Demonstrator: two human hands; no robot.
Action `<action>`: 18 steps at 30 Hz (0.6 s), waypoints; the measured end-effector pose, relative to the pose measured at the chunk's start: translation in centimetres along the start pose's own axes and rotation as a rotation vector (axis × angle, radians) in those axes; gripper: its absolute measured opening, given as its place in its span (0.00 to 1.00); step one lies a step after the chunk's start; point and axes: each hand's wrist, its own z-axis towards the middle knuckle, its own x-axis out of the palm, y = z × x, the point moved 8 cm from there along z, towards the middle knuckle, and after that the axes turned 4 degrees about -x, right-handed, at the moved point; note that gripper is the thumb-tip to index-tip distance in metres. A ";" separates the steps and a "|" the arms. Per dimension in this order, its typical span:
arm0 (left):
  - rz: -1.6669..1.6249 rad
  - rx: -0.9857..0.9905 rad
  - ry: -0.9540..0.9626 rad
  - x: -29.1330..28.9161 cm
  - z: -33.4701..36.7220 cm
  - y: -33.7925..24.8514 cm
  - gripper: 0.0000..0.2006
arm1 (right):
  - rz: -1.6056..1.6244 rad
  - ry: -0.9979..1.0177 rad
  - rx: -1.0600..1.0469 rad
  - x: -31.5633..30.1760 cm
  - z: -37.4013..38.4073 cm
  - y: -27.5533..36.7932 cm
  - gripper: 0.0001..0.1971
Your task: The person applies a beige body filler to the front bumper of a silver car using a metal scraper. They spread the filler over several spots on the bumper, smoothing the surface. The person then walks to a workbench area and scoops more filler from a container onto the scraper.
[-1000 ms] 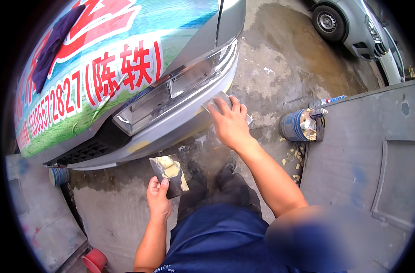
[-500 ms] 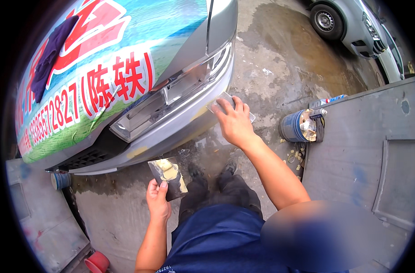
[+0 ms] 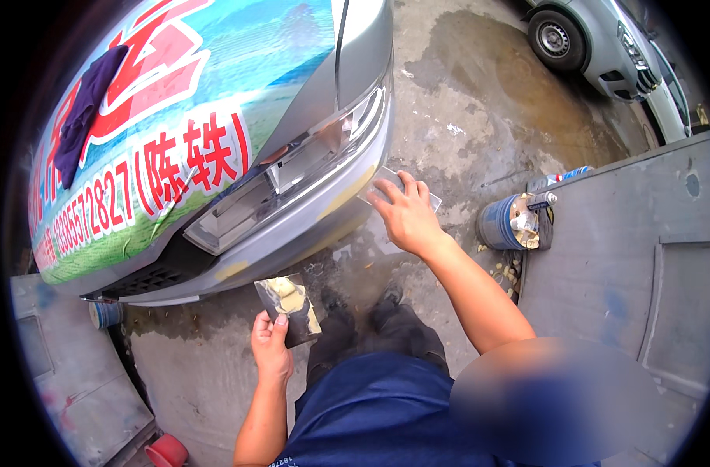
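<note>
Tilted dark plate [image 3: 299,320] bears pale-yellow putty [image 3: 285,294]; a thin, apparently clear spreader [image 3: 386,175] is beside the putty-patched grey bumper [image 3: 292,243].

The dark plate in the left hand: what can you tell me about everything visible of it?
The dark plate looks thin, flat and roughly rectangular; its material is unclear. Pale yellow paste lies thickly toward its far edge and streaks its right side. The left hand grips its lower left edge, thumb on the visible face, holding it slightly askew, left of the person's legs in the picture.
</note>
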 end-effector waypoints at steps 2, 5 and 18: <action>0.002 0.007 0.000 0.4 0.1 -0.1 0.10 | 0.007 0.011 0.005 0.1 -0.3 -0.6 0.23; 0.007 0.009 -0.007 1.0 -0.2 -0.2 0.10 | -0.011 -0.037 -0.026 -1.9 1.4 -1.4 0.23; -0.011 0.017 -0.002 2.6 -0.2 0.6 0.10 | 0.024 0.000 -0.063 -1.7 2.3 -3.9 0.23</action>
